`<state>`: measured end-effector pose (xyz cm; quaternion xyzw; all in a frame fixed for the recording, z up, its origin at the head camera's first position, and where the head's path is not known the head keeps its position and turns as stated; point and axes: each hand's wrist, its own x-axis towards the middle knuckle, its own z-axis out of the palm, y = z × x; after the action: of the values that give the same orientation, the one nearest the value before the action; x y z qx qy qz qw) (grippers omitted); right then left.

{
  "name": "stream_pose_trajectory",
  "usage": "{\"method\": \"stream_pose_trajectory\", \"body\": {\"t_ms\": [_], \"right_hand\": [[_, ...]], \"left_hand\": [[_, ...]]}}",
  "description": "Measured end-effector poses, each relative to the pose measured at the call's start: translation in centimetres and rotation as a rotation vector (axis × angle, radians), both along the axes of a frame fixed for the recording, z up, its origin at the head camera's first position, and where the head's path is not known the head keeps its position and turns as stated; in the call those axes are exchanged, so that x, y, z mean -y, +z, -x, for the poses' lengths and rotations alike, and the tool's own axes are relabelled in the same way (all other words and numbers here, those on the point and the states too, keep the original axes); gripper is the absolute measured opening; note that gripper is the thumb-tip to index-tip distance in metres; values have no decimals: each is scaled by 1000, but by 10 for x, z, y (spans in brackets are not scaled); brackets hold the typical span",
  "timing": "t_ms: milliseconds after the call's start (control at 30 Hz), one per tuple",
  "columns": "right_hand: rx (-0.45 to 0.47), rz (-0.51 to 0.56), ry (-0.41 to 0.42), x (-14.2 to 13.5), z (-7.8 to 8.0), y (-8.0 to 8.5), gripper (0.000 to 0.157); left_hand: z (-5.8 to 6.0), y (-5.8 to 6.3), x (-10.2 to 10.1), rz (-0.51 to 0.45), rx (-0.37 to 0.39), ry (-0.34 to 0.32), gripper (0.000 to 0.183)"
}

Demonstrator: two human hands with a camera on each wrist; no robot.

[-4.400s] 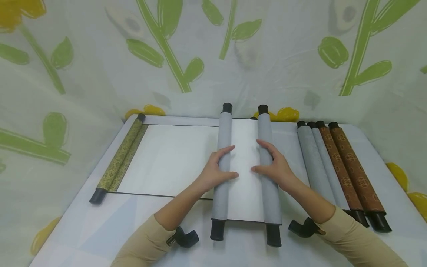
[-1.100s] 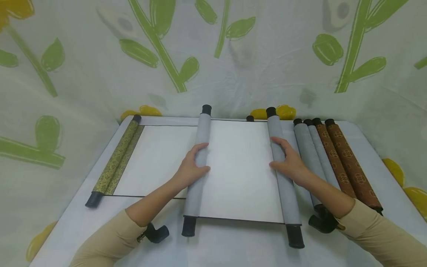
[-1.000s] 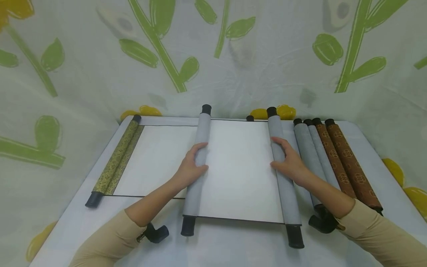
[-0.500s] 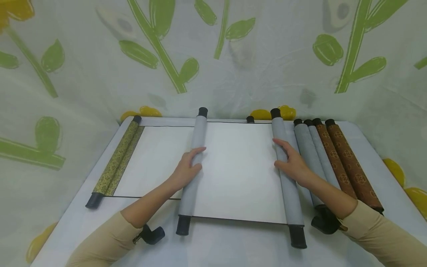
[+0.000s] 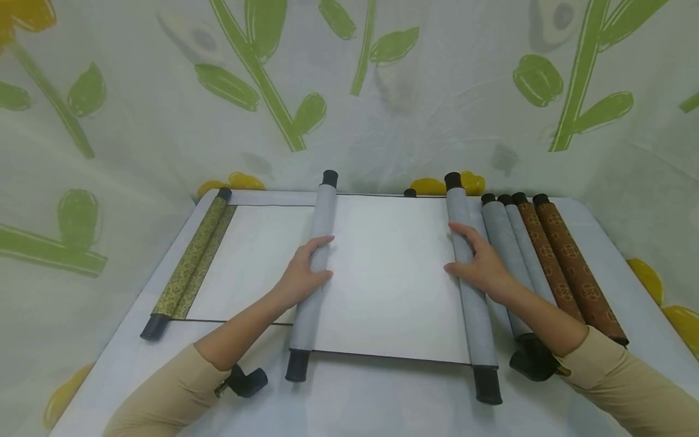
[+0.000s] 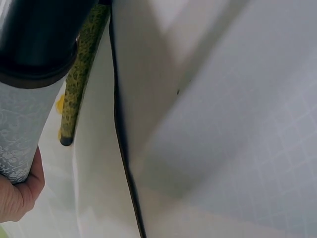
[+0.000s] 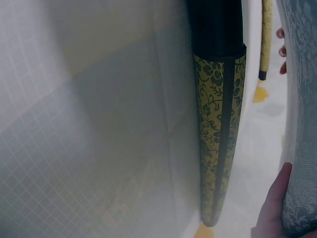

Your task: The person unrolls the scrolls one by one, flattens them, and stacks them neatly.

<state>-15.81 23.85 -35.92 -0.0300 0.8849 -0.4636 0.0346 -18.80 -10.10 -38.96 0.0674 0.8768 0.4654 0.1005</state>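
Observation:
A hanging scroll with pale grey patterned rollers and black end knobs is stretched between my hands, its white sheet [image 5: 390,285] showing in the head view. My left hand [image 5: 302,276] grips the scroll's left roller [image 5: 311,321], thumb and fingers around it. The right roller [image 5: 480,334] lies in the grasp of my right hand [image 5: 483,267]. Beneath it a yellow-green patterned scroll [image 5: 191,267] lies partly unrolled on the table. That lower scroll's other roller [image 7: 218,134] shows in the right wrist view, but the raised sheet hides most of it from the head camera.
To the right lie two grey rolled scrolls [image 5: 508,261] and two brown ones [image 5: 573,261], side by side near my right forearm. A white table [image 5: 131,388] meets a leaf-printed cloth backdrop [image 5: 382,133] at the back.
My hands have moved apart since the oldest frame, drawing the grey rollers away from each other and widening the white sheet. Over the last second they spread only slightly more.

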Motion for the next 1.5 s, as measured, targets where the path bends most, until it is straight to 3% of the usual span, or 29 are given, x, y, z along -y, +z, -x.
{"method": "stream_pose_trajectory", "body": {"t_ms": [433,633,867,1200,1500], "right_hand": [[15,-25,-4,-8,-2,2,80],[28,-30,-15,-10,-4,3,79],[39,-28,-20,-11,-4,3,89],[14,-17,-24,-16,-4,2,81],[-19,16,10,-22,-7,2,75]], "left_hand": [[1,0,9,16,-44,-16,64],[3,-2,12,12,-19,2,62],[2,-1,14,43,5,22,72],[2,2,19,90,-22,34,68],[4,5,26,72,-50,10,61]]}}
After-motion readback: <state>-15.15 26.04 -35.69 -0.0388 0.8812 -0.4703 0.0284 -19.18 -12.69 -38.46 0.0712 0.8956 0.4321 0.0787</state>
